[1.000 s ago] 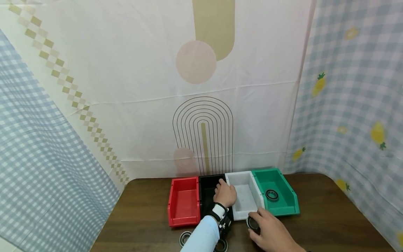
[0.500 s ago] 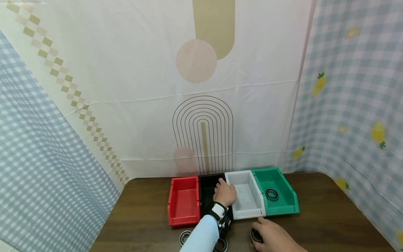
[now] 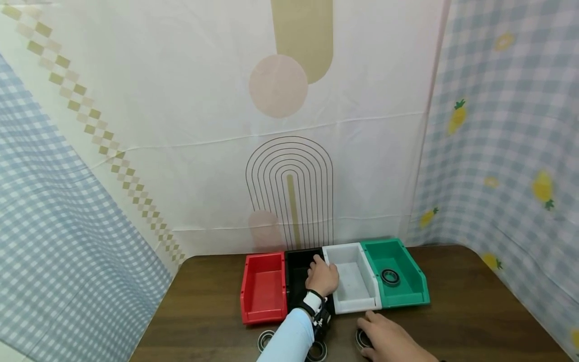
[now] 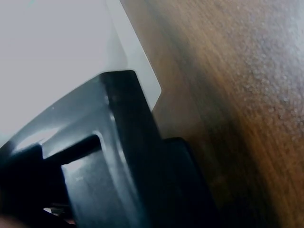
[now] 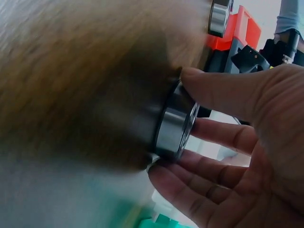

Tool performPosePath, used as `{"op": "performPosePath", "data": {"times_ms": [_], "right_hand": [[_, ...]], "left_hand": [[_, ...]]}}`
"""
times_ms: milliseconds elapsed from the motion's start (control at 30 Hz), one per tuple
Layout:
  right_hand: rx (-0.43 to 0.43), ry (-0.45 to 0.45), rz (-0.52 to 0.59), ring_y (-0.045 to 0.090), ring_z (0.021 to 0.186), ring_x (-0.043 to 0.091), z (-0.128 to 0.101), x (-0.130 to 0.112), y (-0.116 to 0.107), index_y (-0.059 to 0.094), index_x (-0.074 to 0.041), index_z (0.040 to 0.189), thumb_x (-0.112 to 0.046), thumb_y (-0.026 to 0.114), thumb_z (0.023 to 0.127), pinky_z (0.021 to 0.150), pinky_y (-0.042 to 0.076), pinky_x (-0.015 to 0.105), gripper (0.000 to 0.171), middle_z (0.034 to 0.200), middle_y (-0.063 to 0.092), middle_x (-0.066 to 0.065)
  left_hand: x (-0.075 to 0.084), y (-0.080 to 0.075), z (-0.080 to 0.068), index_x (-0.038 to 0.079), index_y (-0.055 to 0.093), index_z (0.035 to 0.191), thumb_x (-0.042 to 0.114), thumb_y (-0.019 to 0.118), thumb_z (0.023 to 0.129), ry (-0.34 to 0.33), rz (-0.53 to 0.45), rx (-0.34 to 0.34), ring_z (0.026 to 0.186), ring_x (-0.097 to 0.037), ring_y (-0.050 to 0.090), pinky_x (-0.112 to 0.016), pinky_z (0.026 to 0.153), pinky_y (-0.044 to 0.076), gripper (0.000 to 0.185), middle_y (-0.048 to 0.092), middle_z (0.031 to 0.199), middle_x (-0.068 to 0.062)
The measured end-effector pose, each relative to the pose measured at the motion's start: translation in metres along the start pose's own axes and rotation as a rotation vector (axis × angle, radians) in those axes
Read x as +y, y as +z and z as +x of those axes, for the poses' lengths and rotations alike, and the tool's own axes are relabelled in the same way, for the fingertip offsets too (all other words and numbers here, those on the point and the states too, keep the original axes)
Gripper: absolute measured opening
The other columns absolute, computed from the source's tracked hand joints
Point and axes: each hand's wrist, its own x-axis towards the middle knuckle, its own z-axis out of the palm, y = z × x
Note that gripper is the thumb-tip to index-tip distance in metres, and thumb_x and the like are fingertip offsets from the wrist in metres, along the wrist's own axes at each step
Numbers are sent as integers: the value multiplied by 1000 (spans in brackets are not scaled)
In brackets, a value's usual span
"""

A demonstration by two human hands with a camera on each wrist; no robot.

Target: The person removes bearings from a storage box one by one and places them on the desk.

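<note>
Four bins stand in a row at the back of the table: red (image 3: pixel 264 289), black (image 3: pixel 296 274), white (image 3: pixel 355 286) and green (image 3: pixel 407 291). My left hand (image 3: pixel 322 277) sits on the wall between the black and white bins, fingers curled over the black bin's rim. My right hand (image 3: pixel 384 339) is low on the table in front of the white bin. It pinches a steel bearing (image 5: pixel 175 126) between thumb and fingers, and the bearing (image 3: pixel 362 338) rests on the wood. The left wrist view shows only the black bin's corner (image 4: pixel 128 156) against the white bin (image 4: pixel 57 57).
One bearing (image 3: pixel 390 276) lies in the green bin. Two more bearings (image 3: pixel 266 341) (image 3: pixel 316 350) lie on the brown table (image 3: pixel 475 311) near my left sleeve (image 3: pixel 289 339). Patterned cloth walls close in the back and both sides.
My right hand drew the bearing back from the white bin's front edge toward me and down onto the table. The left hand stayed on the bins.
</note>
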Motion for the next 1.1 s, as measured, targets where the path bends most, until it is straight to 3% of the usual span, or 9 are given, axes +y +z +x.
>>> {"op": "performPosePath", "data": {"times_ms": [467,1100], "right_hand": [[-58,74,25,60,138,42,3,-5,0,71,-11,129,-26,90,87,107,52,61,49,146,62,21],[-47,58,29,60,137,40,3,-4,-1,71,-11,128,-26,90,86,107,52,60,49,145,63,18]], "left_hand": [[3,-3,-3,-4,30,162,31,49,110,-4,-19,1,135,-52,52,-68,104,47,65,50,153,-34],[1,-2,-5,-4,33,160,32,50,109,-9,-11,20,132,-51,55,-67,102,48,65,53,150,-33]]}}
